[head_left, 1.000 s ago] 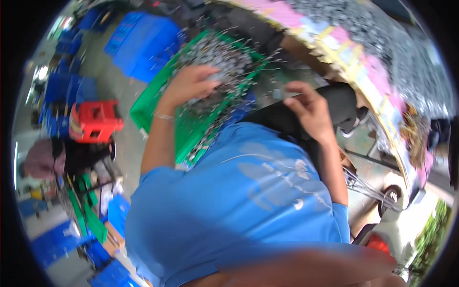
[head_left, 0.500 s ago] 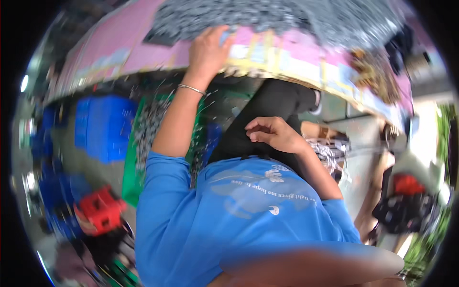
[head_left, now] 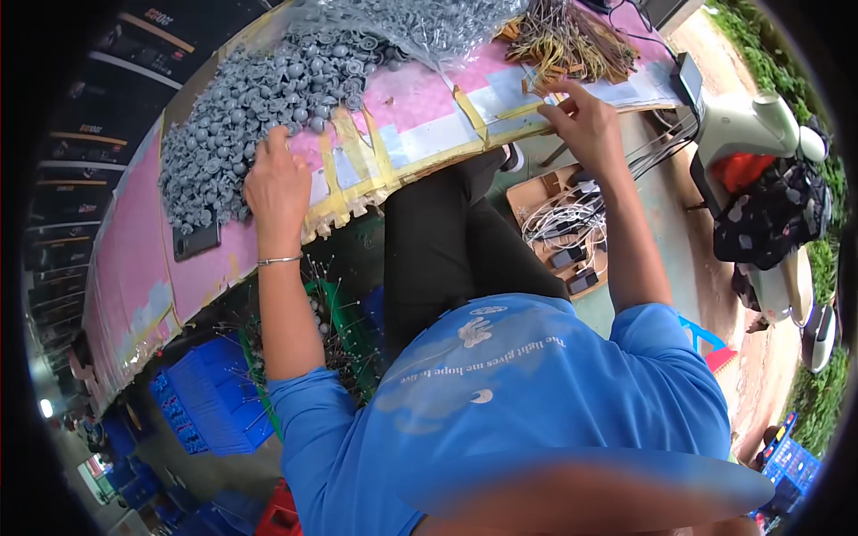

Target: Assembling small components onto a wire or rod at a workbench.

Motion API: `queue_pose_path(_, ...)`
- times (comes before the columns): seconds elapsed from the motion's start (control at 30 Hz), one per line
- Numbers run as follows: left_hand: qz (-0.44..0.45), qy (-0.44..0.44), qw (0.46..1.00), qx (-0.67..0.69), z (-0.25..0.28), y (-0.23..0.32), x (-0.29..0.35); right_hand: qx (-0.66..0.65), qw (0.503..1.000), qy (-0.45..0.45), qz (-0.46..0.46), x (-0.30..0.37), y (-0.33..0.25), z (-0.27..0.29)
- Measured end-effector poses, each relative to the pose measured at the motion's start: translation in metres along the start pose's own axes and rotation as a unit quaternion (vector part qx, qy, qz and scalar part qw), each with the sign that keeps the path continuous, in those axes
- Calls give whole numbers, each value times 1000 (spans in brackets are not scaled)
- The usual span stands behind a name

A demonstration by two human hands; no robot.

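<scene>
A large heap of small grey plastic caps and balls [head_left: 268,98] covers the far left of the pink, taped tabletop [head_left: 420,98]. My left hand [head_left: 279,186] is at the heap's near edge, its fingers curled together by the grey parts; what they hold, if anything, is hidden. On the right, a bundle of thin yellow and brown wires [head_left: 572,40] with orange ends lies on the table. My right hand [head_left: 588,129] is just in front of it, thumb and fingertips pinched near the table edge. Whatever is between them is too small to name.
A clear plastic bag [head_left: 438,31] lies behind the heap, a dark phone [head_left: 197,241] beside it. Below the table are a green crate [head_left: 353,335] of stalked pieces, a blue crate [head_left: 219,397] and a cardboard box [head_left: 527,201] of cables. A scooter [head_left: 746,134] stands right.
The view has swung and sharpened. My right hand has risen from my lap to the table edge by the wires. My left hand stays at the grey heap, its fingers more curled.
</scene>
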State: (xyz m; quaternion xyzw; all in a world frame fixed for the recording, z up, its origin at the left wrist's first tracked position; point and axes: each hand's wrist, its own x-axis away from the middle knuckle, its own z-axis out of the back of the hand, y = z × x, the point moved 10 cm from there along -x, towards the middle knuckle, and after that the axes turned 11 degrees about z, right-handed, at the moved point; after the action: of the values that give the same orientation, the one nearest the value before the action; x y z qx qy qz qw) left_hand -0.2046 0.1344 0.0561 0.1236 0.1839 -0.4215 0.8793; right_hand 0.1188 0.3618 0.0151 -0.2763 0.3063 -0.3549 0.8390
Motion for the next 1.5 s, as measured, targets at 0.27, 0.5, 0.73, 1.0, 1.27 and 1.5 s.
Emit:
queue_pose_path(0.27, 227, -137, 711, 652, -24, 10, 82, 50, 957, 204, 201, 8, -61, -20)
queue_pose_path(0.5, 194, -300, 623, 695, -43, 79, 145, 45, 935, 221, 275, 15, -87, -25)
queue_pose_path(0.73, 192, -352, 602, 690, -42, 94, 168, -154, 921, 286, 216, 44, -50, -6)
queue_pose_path(1.0, 179, -395, 586, 685, -41, 118, 182, -495, 847, 194, 17, 55, -11, -52)
queue_pose_path(1.27, 210, -382, 567, 699, -60, 120, 182, -538, 839, -58, 50, 93, -91, -117)
queue_pose_path(1.5, 213, -270, 561, 753, -29, 94, 159, -438, 889, -115, 69, 116, -109, -106)
